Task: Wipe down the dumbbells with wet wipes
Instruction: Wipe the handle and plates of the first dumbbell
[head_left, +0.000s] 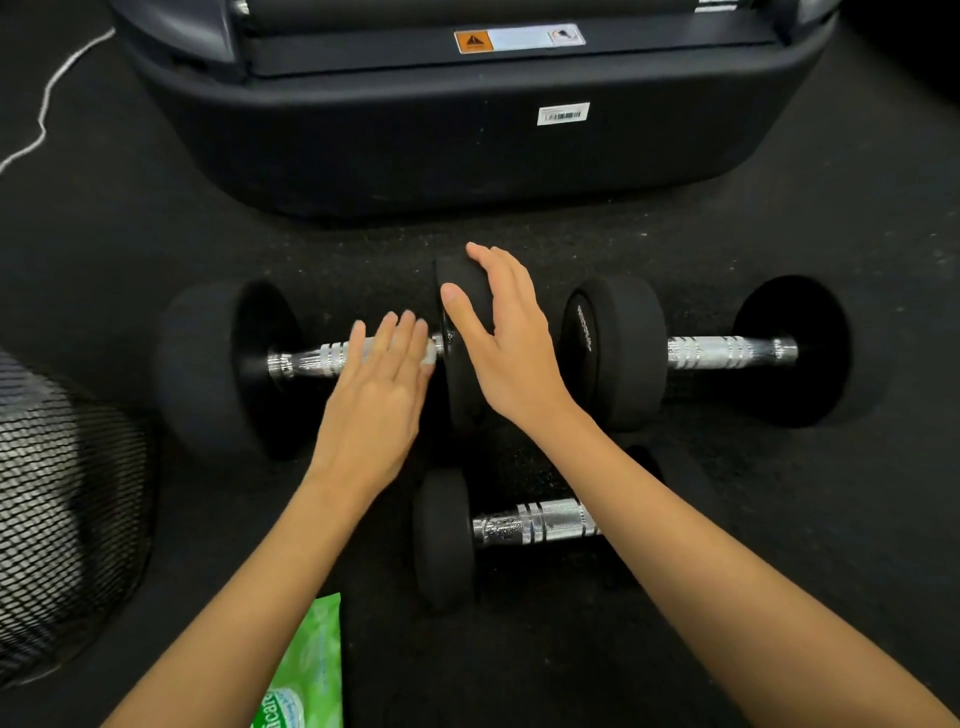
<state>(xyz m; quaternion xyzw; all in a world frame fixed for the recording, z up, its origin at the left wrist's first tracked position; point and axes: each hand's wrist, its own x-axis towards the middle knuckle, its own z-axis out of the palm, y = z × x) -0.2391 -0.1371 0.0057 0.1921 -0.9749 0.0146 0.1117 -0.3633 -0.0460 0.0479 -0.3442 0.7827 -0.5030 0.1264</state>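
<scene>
Three black dumbbells with chrome handles lie on the dark floor. The left dumbbell (218, 364) is the largest. My left hand (376, 395) lies over its chrome handle with straight fingers, and a white wet wipe (428, 358) shows under the fingertips. My right hand (498, 338) rests open on that dumbbell's right head, thumb on the inner face. A second dumbbell (727, 353) lies to the right. A smaller dumbbell (519, 525) lies nearer me, partly hidden by my right forearm. A green wet wipe pack (311, 670) sits at the bottom edge.
The black base of a treadmill (467, 130) stands just behind the dumbbells. A black mesh object (62, 519) fills the left edge. A white cord (47, 104) runs across the floor at the far left.
</scene>
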